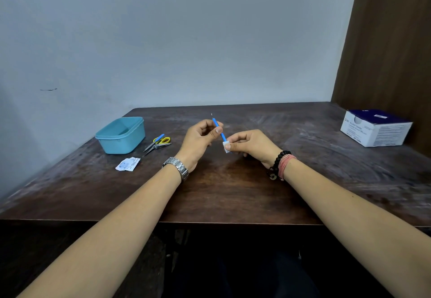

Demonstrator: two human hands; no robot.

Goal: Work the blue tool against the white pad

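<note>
- both hands work above the desk (233,192): left hand (198,143) pinches a blue tool (219,128); right hand (251,146) pinches a white swab (226,146) at its lower end.
- i judge wiping is underway; next needs a steady draw along the shaft.

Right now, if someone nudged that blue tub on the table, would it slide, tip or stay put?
The blue tub looks like thin plastic and seems to hold nothing, so it is probably light and would slide easily on the smooth wooden table. Its base is wide and its walls low, so tipping seems unlikely. Pushed rightward, it would probably bump the scissors lying close beside it.

Steel watch (176,167) left; bead bracelet (278,161), pink threads (286,165) right.
</note>
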